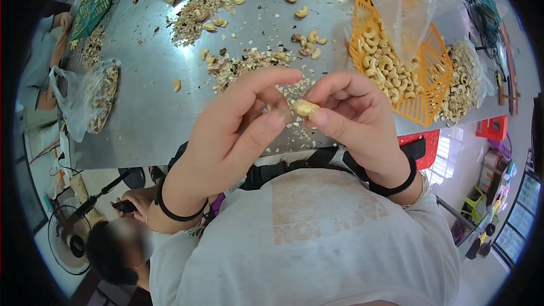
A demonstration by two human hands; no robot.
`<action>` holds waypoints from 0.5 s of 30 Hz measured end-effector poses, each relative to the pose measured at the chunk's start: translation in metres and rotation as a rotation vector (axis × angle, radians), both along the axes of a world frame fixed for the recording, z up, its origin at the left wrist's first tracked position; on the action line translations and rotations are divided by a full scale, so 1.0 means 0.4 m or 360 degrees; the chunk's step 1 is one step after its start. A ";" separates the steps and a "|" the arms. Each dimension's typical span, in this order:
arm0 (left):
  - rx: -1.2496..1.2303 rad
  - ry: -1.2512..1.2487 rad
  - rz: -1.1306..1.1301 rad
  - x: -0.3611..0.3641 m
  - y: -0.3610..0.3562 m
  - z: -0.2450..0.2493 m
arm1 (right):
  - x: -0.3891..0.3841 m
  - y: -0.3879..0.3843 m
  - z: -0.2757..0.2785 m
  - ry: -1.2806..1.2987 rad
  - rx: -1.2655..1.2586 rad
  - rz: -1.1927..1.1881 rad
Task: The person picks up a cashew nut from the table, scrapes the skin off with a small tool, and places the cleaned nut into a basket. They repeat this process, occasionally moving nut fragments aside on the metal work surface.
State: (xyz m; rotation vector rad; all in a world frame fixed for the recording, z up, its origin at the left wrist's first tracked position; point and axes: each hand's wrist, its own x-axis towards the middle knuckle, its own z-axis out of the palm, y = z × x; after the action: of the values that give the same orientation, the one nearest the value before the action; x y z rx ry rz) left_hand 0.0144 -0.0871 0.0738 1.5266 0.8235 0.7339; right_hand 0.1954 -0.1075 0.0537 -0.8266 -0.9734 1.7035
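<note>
A metal counter (147, 107), strewn with crumbs, stretches under and far to the left of the orange basket (435, 76). Below the basket is the wearer's pale shirt (340, 272), with a worn brown print (328, 209) whose block letters are too faded to read with certainty. Beyond the counter, the room shows a standing fan (71, 241) and a seated person (113, 252) far to the lower left of the basket, and a barred window (518, 215) to its lower right.

The hands are apart, both to the lower left of the basket. The left hand (241, 122), farther from it, is curled with the index finger arched away from the thumb; whether its inner fingers pinch anything I cannot tell. The right hand (354, 110), nearer the basket, has thumb and index finger closed on a cashew.

Left of the basket lie a clear bag of dark pieces (105, 99), well apart from it, and a nearer heap of fragments (246, 65). Smallest is that pale cashew (306, 107), in the right fingertips, just beside the left thumb and lower left of the basket.
</note>
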 end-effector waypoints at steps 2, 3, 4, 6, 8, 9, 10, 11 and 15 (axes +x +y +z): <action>-0.0077 -0.0061 -0.0015 0.003 -0.004 -0.001 | -0.003 0.000 0.003 0.0007 0.0025 -0.0047; -0.0074 -0.0051 -0.0057 0.003 -0.006 -0.007 | -0.005 0.000 0.004 0.0017 0.0051 -0.0090; -0.0072 -0.0040 -0.0098 0.003 -0.007 -0.010 | -0.006 0.000 0.005 0.0017 0.0050 -0.0089; -0.0090 -0.0057 -0.0096 0.008 -0.010 -0.006 | -0.007 0.000 0.006 0.0055 0.0120 -0.0083; -0.0107 -0.0075 -0.0095 0.016 -0.013 -0.006 | -0.008 -0.001 0.003 0.0061 0.0121 -0.0078; -0.0061 -0.0088 -0.0070 0.021 -0.015 -0.008 | -0.009 -0.002 0.002 0.0069 0.0122 -0.0075; -0.0015 -0.0101 -0.0045 0.023 -0.016 -0.008 | -0.008 -0.002 0.002 0.0069 0.0124 -0.0075; -0.0015 -0.0101 -0.0046 0.021 -0.014 -0.004 | -0.006 -0.004 0.002 0.0077 0.0115 -0.0072; -0.0632 -0.0334 -0.0207 -0.006 0.001 0.004 | -0.003 -0.004 -0.004 0.0113 0.0122 -0.0074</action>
State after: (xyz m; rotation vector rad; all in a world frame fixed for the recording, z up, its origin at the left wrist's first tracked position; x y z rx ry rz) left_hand 0.0120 -0.0866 0.0753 1.1148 0.6590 0.5818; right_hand 0.1941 -0.1092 0.0521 -0.7286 -0.9584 1.6350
